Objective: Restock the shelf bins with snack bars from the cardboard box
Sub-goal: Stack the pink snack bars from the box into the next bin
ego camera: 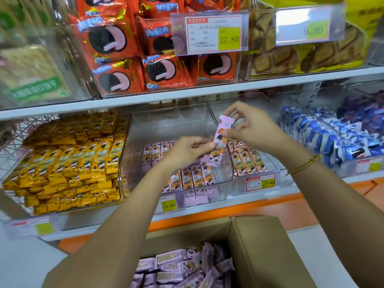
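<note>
Over the bin [170,125], my left grip [187,150] and right grip [249,125] both pinch one bar [220,145]; I should square it to the rows [195,177], label up, then lower.

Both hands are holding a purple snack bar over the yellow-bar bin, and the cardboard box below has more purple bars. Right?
Not quite. The head view shows the left hand and right hand holding the purple snack bar over the clear middle bin, not the yellow-bar bin to its left. The cardboard box below does hold more purple bars.
</note>
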{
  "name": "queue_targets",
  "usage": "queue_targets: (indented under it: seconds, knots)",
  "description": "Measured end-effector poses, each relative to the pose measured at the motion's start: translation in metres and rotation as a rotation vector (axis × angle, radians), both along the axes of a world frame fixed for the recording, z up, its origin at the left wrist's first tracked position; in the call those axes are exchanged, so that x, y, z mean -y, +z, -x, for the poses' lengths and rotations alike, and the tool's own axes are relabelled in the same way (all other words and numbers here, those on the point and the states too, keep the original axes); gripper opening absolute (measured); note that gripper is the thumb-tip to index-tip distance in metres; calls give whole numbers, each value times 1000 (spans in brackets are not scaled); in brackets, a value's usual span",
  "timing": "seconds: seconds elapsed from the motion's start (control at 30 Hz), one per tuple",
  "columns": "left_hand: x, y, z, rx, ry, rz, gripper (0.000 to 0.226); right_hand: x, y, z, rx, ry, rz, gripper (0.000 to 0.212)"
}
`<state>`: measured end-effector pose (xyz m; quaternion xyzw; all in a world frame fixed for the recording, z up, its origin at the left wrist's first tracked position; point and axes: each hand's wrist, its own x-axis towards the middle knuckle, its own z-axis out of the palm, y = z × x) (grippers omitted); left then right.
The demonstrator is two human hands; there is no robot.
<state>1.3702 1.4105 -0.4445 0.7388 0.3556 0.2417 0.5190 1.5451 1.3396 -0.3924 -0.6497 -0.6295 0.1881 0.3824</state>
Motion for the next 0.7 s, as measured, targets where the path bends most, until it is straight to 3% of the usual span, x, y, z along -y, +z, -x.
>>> queue_targets:
  seconds: [0.03,0.13,0.27,0.37,0.6,0.7]
  knots:
    - [0,-3,1,-126,-22,-72,9,1,0,3,58,-24,-11,32]
    - [0,-22,-1,-484,-125,-252,32,-2,2,14,234,-35,0,38]
    - [4,-39,-4,-740,-300,-357,33,-25,7,29,518,47,123,43]
    - [1,-40,0,-801,-380,-423,44,-49,7,42,711,100,260,43]
    - [-9,-46,10,-831,-382,-480,42,-86,-14,67,1017,263,531,37]
    - [-12,-49,11,-824,-386,-458,59,-94,-17,71,1106,255,587,31]
